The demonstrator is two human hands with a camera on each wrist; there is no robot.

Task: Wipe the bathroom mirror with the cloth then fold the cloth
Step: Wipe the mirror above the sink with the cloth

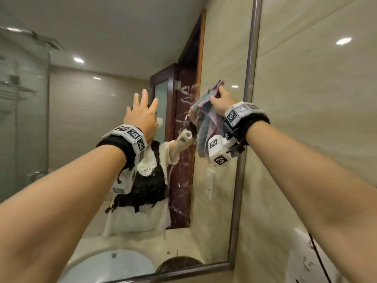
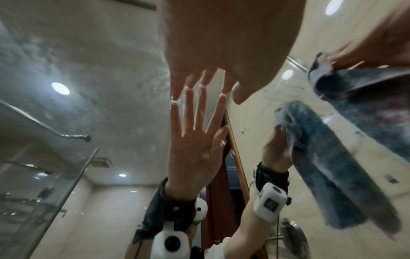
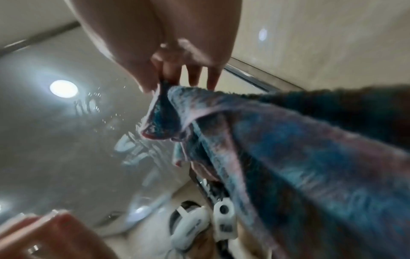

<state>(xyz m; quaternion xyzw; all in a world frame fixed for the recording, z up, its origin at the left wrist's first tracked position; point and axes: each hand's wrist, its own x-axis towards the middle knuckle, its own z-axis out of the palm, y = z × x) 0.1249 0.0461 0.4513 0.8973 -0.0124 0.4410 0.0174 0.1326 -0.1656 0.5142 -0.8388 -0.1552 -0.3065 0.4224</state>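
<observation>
The bathroom mirror (image 1: 81, 123) fills the wall ahead and has a metal frame (image 1: 247, 99). White wet smears (image 1: 186, 94) streak the glass near its right side. My left hand (image 1: 142, 101) is open, its fingers spread and their tips touching the glass (image 2: 199, 82). Up at the smears, my right hand (image 1: 219, 97) grips a blue and pink cloth (image 1: 206, 113) against the mirror. In the right wrist view the thumb and fingers (image 3: 164, 77) pinch a bunched top edge of the cloth (image 3: 288, 140), and the rest hangs down over the wrist.
A beige tiled wall (image 1: 306, 119) runs right of the mirror frame. The glass reflects a white basin (image 1: 110, 266), a glass shower screen (image 1: 24, 119), a dark wooden door (image 1: 183, 139) and me.
</observation>
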